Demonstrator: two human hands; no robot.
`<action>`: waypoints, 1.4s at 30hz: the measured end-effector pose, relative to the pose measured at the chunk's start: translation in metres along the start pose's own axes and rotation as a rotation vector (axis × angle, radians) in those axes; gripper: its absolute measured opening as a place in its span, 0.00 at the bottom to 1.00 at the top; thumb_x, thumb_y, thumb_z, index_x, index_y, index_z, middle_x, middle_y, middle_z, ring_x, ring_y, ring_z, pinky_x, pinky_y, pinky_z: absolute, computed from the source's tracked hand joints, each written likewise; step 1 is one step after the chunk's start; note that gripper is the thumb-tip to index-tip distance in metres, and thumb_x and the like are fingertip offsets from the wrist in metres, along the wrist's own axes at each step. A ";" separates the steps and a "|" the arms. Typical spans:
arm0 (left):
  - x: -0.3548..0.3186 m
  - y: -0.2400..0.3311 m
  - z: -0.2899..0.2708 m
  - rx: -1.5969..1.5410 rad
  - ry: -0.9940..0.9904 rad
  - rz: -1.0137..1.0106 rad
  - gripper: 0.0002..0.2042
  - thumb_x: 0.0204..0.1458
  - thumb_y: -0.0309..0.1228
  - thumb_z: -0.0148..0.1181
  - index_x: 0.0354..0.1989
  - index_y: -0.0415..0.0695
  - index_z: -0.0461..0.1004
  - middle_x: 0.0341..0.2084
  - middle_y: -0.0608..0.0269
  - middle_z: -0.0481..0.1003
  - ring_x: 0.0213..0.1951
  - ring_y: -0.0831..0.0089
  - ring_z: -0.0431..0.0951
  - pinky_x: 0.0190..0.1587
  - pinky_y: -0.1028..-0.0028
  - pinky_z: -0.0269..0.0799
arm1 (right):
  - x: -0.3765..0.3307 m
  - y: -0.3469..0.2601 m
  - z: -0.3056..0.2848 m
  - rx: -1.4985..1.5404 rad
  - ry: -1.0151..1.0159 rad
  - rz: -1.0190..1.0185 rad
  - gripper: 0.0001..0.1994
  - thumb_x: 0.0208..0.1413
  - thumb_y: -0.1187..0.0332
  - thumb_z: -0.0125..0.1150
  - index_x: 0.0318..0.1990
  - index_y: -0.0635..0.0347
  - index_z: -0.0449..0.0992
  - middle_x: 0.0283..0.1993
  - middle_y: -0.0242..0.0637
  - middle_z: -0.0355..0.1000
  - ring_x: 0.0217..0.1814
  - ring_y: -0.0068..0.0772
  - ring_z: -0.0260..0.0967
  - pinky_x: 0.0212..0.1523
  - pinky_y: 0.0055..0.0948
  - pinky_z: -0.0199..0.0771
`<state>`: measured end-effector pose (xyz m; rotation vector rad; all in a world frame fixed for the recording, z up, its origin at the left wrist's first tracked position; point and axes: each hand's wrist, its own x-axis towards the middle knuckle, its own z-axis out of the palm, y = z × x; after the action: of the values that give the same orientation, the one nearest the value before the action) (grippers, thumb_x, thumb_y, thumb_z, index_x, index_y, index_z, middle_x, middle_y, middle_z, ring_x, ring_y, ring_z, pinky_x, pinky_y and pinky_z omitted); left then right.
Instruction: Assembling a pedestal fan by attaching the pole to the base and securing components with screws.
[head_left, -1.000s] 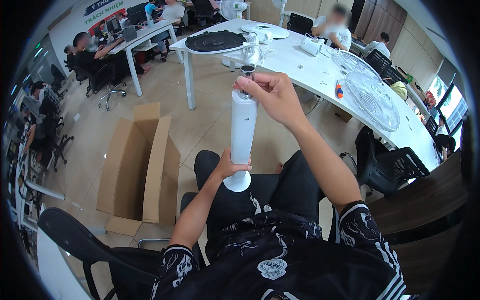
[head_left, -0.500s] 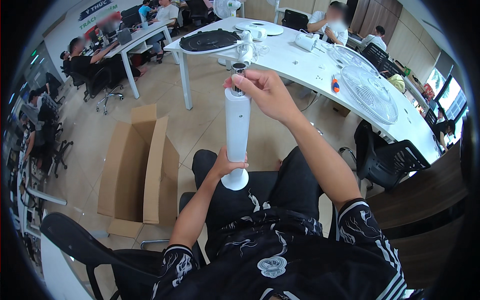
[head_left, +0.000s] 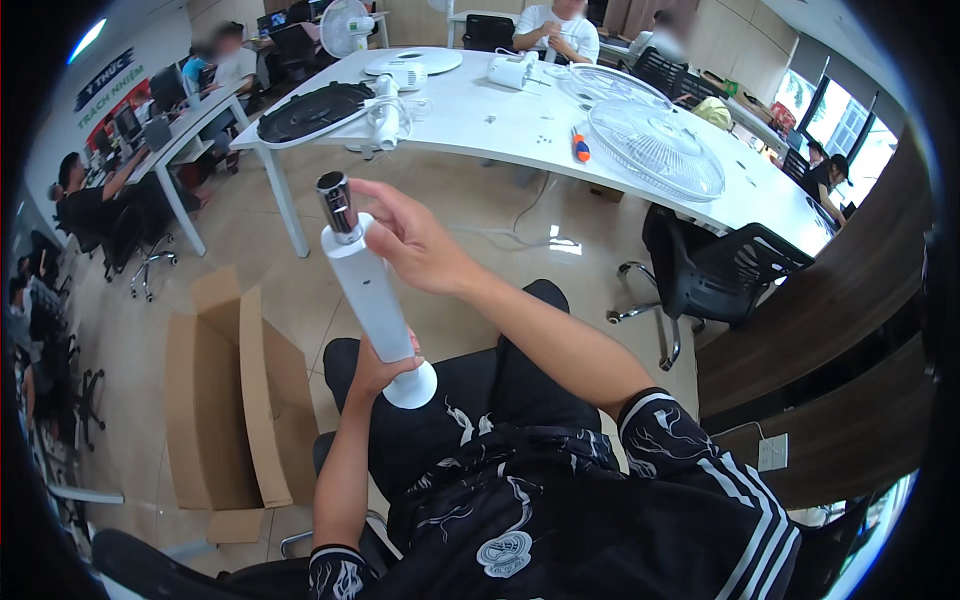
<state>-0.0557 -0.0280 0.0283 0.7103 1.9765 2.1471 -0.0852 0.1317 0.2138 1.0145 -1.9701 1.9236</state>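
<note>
A white fan stand column [head_left: 371, 290] with a chrome tube [head_left: 338, 205] at its upper end leans to the left above my lap. My left hand [head_left: 378, 370] is closed around its lower part, just above the flared round white end [head_left: 410, 388]. Beside the top of the column, my right hand [head_left: 415, 240] has its fingers apart, thumb by the white collar and index finger next to the chrome tube. Whether those fingers touch it is hard to tell.
A tall open cardboard box [head_left: 215, 400] stands on the floor at my left. The white table [head_left: 480, 120] ahead carries a black round fan base [head_left: 315, 110], white fan motor units [head_left: 388, 115], wire grilles [head_left: 655, 150] and an orange-blue screwdriver [head_left: 581, 147]. A black chair [head_left: 720, 275] stands right.
The column has tipped to the left, its top now leaning. My right hand has loosened from the chrome tube, which stands farther out of the column. The view has turned right.
</note>
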 end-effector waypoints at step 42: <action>0.016 -0.032 -0.027 0.043 0.068 -0.025 0.14 0.41 0.23 0.71 0.37 0.42 0.73 0.34 0.62 0.75 0.42 0.68 0.77 0.50 0.67 0.72 | 0.156 0.351 -0.331 -0.826 0.689 0.225 0.13 0.60 0.61 0.62 0.46 0.58 0.81 0.27 0.37 0.76 0.30 0.22 0.74 0.33 0.25 0.73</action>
<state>-0.0882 -0.0418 0.0006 0.6232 2.0597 2.1485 -0.5127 0.3627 0.0668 -0.0820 -2.1228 1.0708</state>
